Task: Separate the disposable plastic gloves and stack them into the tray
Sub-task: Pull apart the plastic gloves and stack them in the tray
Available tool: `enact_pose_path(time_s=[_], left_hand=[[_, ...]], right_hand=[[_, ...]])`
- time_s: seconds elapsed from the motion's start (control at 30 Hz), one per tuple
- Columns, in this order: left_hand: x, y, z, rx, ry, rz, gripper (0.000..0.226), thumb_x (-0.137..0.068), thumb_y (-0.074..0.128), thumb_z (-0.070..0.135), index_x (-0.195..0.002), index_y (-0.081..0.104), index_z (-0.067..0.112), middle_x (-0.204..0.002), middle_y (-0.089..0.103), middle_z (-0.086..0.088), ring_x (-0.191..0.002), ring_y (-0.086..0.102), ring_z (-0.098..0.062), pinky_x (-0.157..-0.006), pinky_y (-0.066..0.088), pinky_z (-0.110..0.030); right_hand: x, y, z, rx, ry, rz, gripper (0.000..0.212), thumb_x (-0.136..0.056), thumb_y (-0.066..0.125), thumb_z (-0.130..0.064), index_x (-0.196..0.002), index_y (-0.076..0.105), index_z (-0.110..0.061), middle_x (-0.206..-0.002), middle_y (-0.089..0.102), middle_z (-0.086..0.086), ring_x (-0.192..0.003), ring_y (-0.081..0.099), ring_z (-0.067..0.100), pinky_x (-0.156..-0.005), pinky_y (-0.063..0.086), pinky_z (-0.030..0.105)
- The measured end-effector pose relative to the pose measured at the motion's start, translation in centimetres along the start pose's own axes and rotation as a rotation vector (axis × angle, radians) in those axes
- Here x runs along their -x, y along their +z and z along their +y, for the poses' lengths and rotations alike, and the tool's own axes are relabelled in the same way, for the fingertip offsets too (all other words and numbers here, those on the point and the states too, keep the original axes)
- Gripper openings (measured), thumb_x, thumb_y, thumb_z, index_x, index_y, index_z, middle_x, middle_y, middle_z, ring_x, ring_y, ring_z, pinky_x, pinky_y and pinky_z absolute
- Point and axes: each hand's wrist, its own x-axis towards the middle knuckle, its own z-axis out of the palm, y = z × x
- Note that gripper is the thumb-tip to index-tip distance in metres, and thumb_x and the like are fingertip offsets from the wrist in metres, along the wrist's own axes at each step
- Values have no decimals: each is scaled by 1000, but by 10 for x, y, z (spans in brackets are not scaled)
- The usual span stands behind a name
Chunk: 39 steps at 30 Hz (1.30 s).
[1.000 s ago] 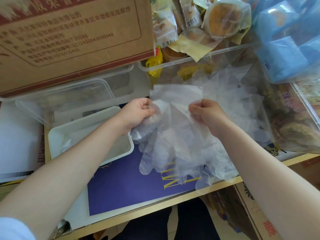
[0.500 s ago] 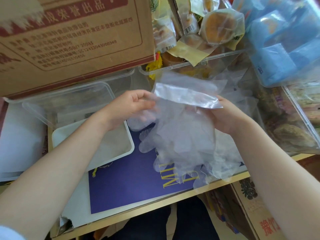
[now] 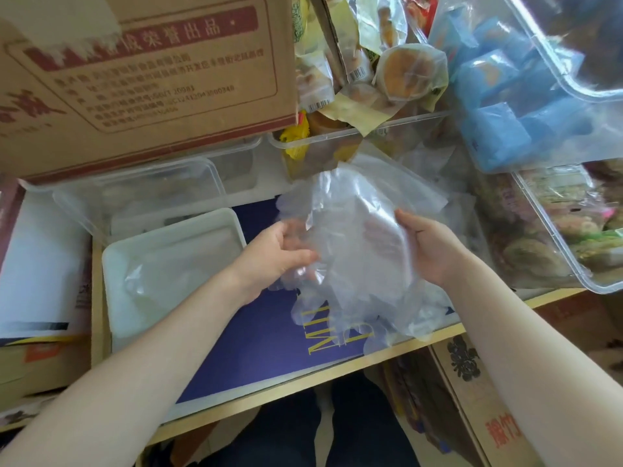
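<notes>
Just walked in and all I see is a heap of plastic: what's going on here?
A person is sorting disposable plastic gloves. Both hands hold a clump of clear gloves above a purple sheet: the left hand grips its left side, the right hand cups its right side. The white tray to the left already has some thin clear plastic lying in it. Boxes and tubs of wrapped snacks crowd the back.

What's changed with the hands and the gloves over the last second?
The left hand and right hand moved apart to the sides of the bundle of gloves, lifting it so its top flap stands up. Both keep hold. The white tray and the purple sheet stayed put.
</notes>
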Motion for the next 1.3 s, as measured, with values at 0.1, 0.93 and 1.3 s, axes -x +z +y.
enact_pose_path(time_s=[0.1,0.93,1.3], left_hand=[[4,-7,-2,6,26,32,55,-73,68,10,-123,47,21,-92,66,1,-77,64,-7,-57,48,-15],[22,0,-24,-379,-20,745,17,-88,60,18,-74,57,26,-83,60,5,-92,60,-29,-80,45,-36],[16,5,-32,-394,-15,792,31,-87,65,21,-116,56,14,-100,61,2,-96,56,-14,-83,41,-25]], right_hand=[[7,-7,3,-41,-66,9,28,-98,41,-15,-85,66,-10,-105,67,12,-93,70,24,-80,57,33],[-18,-25,34,1297,-259,51,18,-88,60,-15,-106,61,-16,-94,64,2,-76,55,18,-70,44,28],[-59,-39,44,1811,-767,182,23,-87,58,-28,-97,65,-8,-109,58,15,-96,52,38,-71,32,36]])
